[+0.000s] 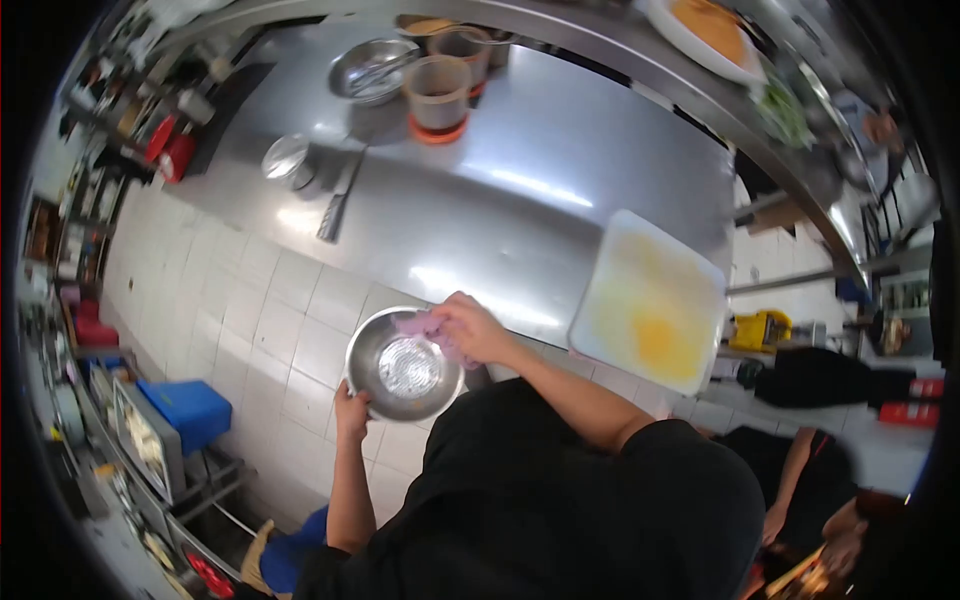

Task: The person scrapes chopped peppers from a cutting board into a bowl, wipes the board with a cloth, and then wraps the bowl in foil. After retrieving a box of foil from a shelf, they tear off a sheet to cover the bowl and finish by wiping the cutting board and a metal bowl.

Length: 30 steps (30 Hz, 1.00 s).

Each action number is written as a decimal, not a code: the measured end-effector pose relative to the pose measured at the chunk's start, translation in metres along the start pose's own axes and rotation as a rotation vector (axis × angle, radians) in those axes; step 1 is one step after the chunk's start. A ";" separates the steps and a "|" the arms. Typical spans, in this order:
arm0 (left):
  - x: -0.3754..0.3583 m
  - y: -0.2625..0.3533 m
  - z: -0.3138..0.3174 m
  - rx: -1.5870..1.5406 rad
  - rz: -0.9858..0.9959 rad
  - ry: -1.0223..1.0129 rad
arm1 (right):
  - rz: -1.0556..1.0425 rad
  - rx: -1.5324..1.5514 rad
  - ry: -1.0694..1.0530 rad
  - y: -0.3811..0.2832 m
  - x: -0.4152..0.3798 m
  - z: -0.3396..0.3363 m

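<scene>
Tilted toward me, a round metal bowl (410,377) is held off the table, over the tiled floor. My left hand (352,410) grips its lower left rim, fingers closed on the edge. A pinkish-purple cloth (452,345) is bunched in my right hand (474,327), which is closed on it at the bowl's upper right rim. Part of the cloth hangs into the bowl. The bowl's inside is shiny, with a few small specks near the bottom.
On the steel table (520,240) lie a knife (342,198), a metal container (288,162), a bowl with utensils (372,72), plastic tubs (437,95) and a yellow-stained cutting board (650,305). A shelf (640,55) overhangs the far side. Another person (800,480) is at lower right.
</scene>
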<state>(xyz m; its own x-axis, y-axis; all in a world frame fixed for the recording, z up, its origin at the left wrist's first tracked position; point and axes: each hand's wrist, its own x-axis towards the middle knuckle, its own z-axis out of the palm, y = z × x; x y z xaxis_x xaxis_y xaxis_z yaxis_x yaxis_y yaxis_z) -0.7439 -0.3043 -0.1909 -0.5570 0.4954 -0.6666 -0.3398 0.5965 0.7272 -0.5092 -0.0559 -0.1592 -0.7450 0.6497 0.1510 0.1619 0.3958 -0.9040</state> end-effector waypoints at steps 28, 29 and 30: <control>-0.056 0.037 0.332 -0.006 0.309 -0.434 | 1.084 -0.087 0.929 0.080 -0.445 -0.279; -0.062 0.031 0.357 0.187 0.460 -0.409 | 1.129 0.308 0.928 0.077 -0.441 -0.277; -0.049 0.023 0.373 0.374 0.557 -0.403 | 1.108 0.311 0.910 0.079 -0.438 -0.277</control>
<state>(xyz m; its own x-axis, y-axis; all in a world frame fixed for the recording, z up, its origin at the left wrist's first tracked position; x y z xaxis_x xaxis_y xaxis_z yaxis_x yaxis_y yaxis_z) -0.4415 -0.0792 -0.2030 -0.2281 0.9325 -0.2800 0.2271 0.3306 0.9160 0.0092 -0.1298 -0.1859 0.3400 0.7447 -0.5743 0.1361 -0.6432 -0.7535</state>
